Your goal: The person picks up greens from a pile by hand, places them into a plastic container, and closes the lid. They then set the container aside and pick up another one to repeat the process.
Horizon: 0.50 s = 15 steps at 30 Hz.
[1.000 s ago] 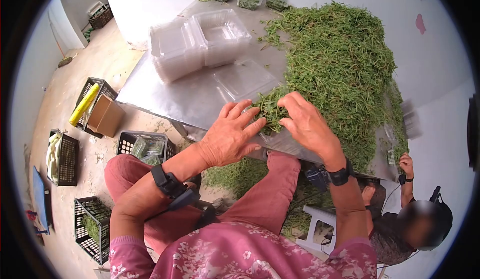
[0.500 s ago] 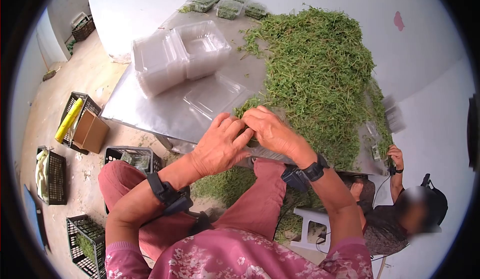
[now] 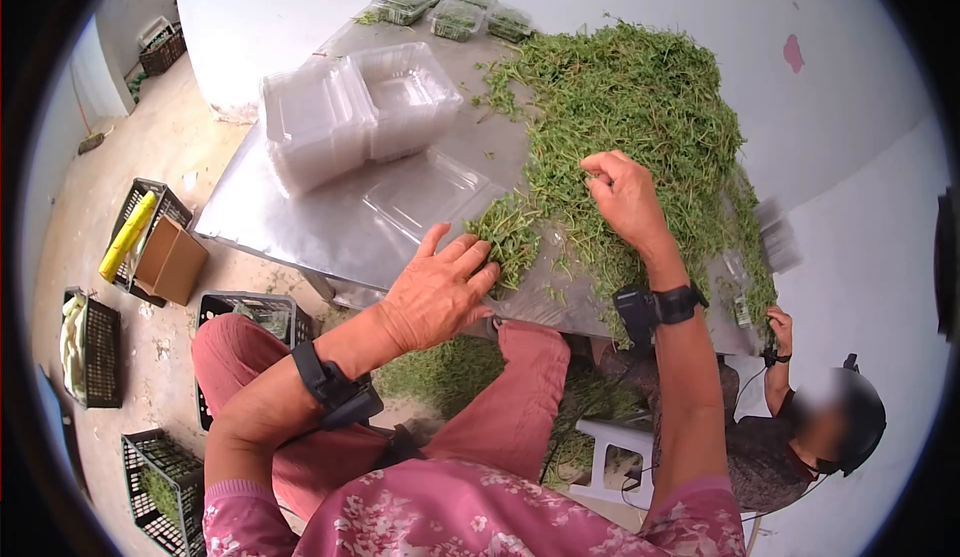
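Note:
My left hand rests at the table's near edge with its fingers stretched out, the tips touching a small bunch of leafy green stems. That bunch sits in front of an open clear plastic clamshell box, whose nearer part the greens and my hand partly hide. Over the big heap of green stems is my right hand, thumb and fingers curled together. Whatever is pinched there, if anything, is too small to make out.
Nested clear boxes stand on the metal table. Several filled boxes are at its far edge. Black crates line the floor at left. A co-worker sits at right, with a hand near the heap, beside a white stool.
My right hand has left the small bunch and moved up and right over the heap. My left hand stays nearly in place. The small bunch is now more exposed.

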### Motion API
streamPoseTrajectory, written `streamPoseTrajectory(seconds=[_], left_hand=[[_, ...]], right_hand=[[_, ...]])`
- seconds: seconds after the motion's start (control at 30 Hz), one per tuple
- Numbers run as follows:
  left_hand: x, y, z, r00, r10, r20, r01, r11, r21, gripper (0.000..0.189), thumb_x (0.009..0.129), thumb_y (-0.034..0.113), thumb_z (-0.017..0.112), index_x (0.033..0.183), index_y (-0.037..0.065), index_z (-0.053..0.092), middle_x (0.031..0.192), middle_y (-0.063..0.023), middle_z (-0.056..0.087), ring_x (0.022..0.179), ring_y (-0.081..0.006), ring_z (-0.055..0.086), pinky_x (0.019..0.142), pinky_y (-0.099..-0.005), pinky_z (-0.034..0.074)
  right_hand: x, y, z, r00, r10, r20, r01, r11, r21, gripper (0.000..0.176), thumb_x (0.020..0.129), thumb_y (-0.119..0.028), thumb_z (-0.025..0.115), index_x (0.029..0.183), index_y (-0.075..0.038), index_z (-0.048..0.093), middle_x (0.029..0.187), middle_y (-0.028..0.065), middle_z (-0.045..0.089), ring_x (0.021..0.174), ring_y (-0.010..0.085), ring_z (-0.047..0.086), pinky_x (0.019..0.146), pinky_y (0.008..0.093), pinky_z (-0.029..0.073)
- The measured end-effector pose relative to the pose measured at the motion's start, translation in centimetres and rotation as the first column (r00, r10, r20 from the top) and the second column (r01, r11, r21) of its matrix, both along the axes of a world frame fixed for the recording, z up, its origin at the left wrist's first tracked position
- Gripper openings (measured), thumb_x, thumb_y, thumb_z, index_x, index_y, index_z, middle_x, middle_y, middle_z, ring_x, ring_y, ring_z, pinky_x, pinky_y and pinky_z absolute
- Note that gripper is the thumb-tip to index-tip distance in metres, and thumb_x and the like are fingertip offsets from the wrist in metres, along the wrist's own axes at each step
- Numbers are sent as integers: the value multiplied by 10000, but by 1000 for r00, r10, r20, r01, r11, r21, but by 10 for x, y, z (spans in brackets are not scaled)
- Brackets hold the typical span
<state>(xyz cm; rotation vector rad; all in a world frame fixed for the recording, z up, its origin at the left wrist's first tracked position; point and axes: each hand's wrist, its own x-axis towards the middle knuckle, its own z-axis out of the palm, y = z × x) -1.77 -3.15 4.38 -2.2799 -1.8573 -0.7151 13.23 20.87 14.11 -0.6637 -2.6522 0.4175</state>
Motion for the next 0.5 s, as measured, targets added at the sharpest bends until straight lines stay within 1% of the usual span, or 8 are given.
streamPoseTrajectory(seconds=[0.07, 0.17, 0.2, 0.3, 0.33, 0.43, 0.5], left_hand=[[-1, 1, 0, 1000, 2, -1, -2, 1000, -19, 542, 772, 346, 741, 1196, 48, 581, 1265, -153, 542, 1252, -307, 473, 1093, -562, 291], [-4, 1, 0, 1000, 9, -12, -10, 1000, -21, 527, 766, 345, 745, 1171, 42, 598, 1248, -145, 559, 1250, -299, 478, 1096, -563, 289], [-5, 1, 0, 1000, 11, -16, -11, 1000, -21, 522, 762, 343, 747, 1162, 41, 602, 1242, -141, 563, 1249, -297, 479, 1097, -563, 289], [-7, -1, 0, 1000, 13, -26, -14, 1000, -21, 506, 753, 333, 753, 1139, 37, 615, 1225, -136, 574, 1246, -291, 482, 1097, -564, 289], [-8, -2, 1, 1000, 12, -27, -13, 1000, -21, 501, 750, 329, 755, 1132, 36, 619, 1220, -135, 577, 1245, -289, 483, 1097, -564, 289], [-8, -5, 3, 1000, 11, -16, -11, 1000, -24, 520, 743, 319, 761, 1155, 40, 609, 1235, -138, 566, 1249, -298, 479, 1096, -563, 291], [-9, -8, 4, 1000, 12, -24, -12, 1000, 14, 555, 768, 345, 740, 1211, 63, 559, 1292, -136, 519, 1265, -319, 448, 1111, -551, 273]], right_hand=[[-1, 34, -11, 997, -77, 7, 76, 995, 69, 246, 813, -19, 617, 1058, -13, 639, 974, 164, 612, 908, 337, 621, 830, 405, 497], [-6, 67, -26, 979, -197, 58, 185, 968, 171, 283, 798, -39, 658, 1080, -16, 637, 1040, 181, 598, 968, 357, 603, 860, 414, 491], [-8, 72, -28, 973, -197, 116, 171, 964, 204, 385, 782, -63, 695, 1151, -2, 603, 1136, 206, 579, 1072, 387, 573, 918, 431, 476], [-13, 76, -45, 938, -281, 203, 245, 952, 186, 531, 779, -104, 727, 1264, 15, 545, 1221, 230, 571, 1168, 397, 533, 976, 439, 446], [-14, 74, -48, 924, -304, 232, 263, 945, 192, 596, 780, -114, 736, 1309, 27, 501, 1258, 239, 549, 1188, 408, 516, 990, 444, 437], [-14, 80, -55, 895, -335, 295, 295, 940, 172, 601, 785, -133, 742, 1320, 6, 507, 1306, 232, 527, 1211, 393, 512, 1006, 433, 436], [-13, 88, -52, 857, -339, 387, 318, 940, 121, 604, 802, -165, 737, 1347, -51, 504, 1334, 229, 521, 1221, 364, 523, 1023, 413, 431]])
